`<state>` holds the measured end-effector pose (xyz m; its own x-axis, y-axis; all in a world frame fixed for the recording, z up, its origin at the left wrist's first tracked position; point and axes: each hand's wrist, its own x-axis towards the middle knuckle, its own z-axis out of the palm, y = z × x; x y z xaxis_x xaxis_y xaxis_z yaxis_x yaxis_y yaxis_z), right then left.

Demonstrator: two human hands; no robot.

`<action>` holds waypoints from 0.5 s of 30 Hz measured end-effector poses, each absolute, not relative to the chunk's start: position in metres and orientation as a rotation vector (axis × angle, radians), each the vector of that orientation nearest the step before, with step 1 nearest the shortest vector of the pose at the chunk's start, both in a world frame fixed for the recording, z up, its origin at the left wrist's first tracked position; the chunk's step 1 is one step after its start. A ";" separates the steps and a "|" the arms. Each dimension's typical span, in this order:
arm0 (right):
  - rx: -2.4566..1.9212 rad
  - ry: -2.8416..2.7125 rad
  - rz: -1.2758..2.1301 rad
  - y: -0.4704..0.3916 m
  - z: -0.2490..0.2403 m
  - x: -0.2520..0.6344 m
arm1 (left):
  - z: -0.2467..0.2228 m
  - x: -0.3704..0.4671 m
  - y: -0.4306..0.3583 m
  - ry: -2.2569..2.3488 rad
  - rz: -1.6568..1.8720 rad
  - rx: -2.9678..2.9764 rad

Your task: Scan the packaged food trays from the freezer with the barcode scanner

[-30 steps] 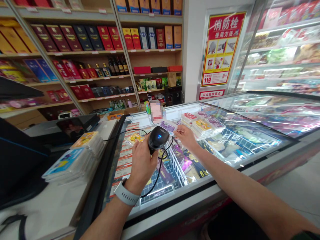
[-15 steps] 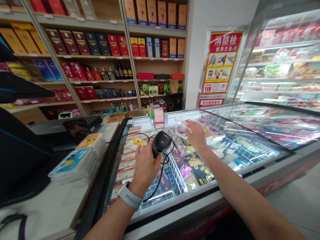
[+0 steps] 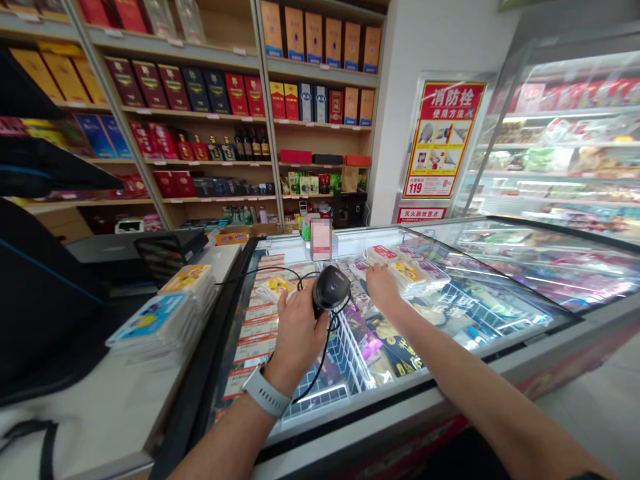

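Observation:
My left hand, with a grey-banded watch on its wrist, is wrapped around the handle of a black barcode scanner. The scanner's head points away from me over the glass-topped freezer, and its black cable loops below and behind it. My right hand is just above the glass with its fingers curled; whether anything is in them is hidden. Close to its fingertips lies a red-labelled flat pack. Beside that are a yellow-labelled pack and a purple-labelled pack, in low stacks.
Another yellow pack lies on the price labels. Stacked blue-labelled packs stand on the left counter, near a black monitor. A small upright sign stands at the freezer's far edge. Shelves of boxes and bottles line the back.
My right hand has moved slightly left and down, its fingers more curled. The clear-edged flat item at its fingertips no longer shows there. The scanner stays in my left hand.

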<state>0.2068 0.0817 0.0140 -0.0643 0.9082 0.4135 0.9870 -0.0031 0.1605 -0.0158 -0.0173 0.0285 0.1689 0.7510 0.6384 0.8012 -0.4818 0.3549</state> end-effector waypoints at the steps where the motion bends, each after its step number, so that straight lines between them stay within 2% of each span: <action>1: -1.986 -2.100 -0.621 0.080 0.013 0.206 | 0.029 -0.016 -0.018 -1.559 -1.226 -2.354; 6: -1.871 -2.321 -0.639 0.077 0.006 0.203 | 0.031 -0.015 -0.019 -1.579 -1.219 -2.355; 12: -1.888 -2.316 -0.615 0.084 0.001 0.206 | 0.033 -0.014 -0.021 -1.598 -1.240 -2.359; 15: -1.741 -2.260 -0.574 0.089 0.003 0.196 | 0.034 -0.014 -0.023 -1.586 -1.271 -2.357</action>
<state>0.1964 0.0895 0.0034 -0.2666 0.8717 0.4112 0.9623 0.2166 0.1648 -0.0141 -0.0229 0.0344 0.1472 0.7594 0.6337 0.7838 -0.4803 0.3935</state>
